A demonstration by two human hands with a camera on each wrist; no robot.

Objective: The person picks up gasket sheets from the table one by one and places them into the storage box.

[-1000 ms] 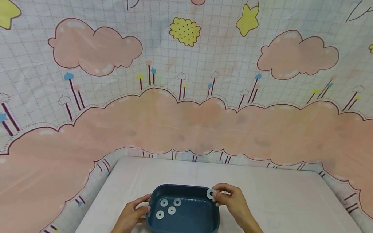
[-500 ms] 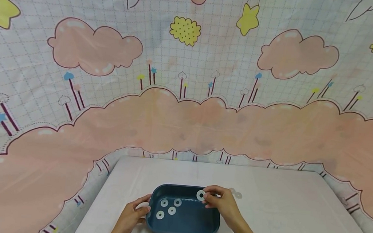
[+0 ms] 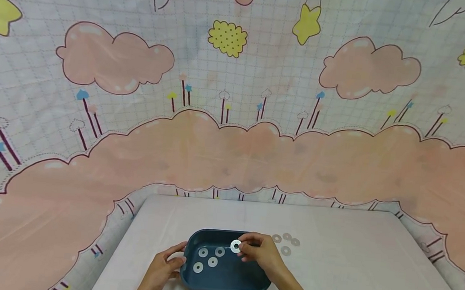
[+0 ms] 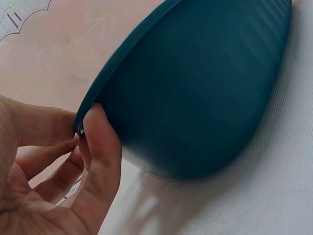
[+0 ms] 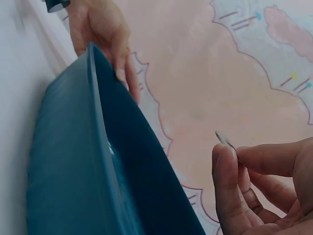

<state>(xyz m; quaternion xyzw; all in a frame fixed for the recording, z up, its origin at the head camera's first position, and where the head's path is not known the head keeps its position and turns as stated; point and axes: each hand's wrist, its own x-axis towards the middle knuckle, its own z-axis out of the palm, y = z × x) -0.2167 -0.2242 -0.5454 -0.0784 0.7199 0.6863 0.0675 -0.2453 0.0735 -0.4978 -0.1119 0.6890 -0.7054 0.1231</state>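
Note:
In the head view a dark blue rectangular dish point(image 3: 242, 283) stands on the white table. My left hand point(image 3: 159, 267) is at its left end; the left wrist view has the thumb and fingers pinching the dish's rim point(image 4: 105, 74). Several flat pale washers point(image 3: 215, 264) lie spread over the left part of the dish floor. Between thumb and fingertips, my right hand point(image 3: 264, 254) pinches one more washer point(image 3: 232, 246), held above the dish toward its far side. Seen edge-on in the right wrist view, that washer point(image 5: 222, 139) sticks out past the fingertips.
Several more washers point(image 3: 285, 250) lie on the table point(image 3: 350, 259) just beyond the dish's right end, behind the right hand. A cloth with printed clouds point(image 3: 239, 157) hangs behind the table's far edge.
My right hand has carried the pinched washer leftward from the dish's far right corner to over its middle, uncovering the washers on the table. My left hand stays at the rim.

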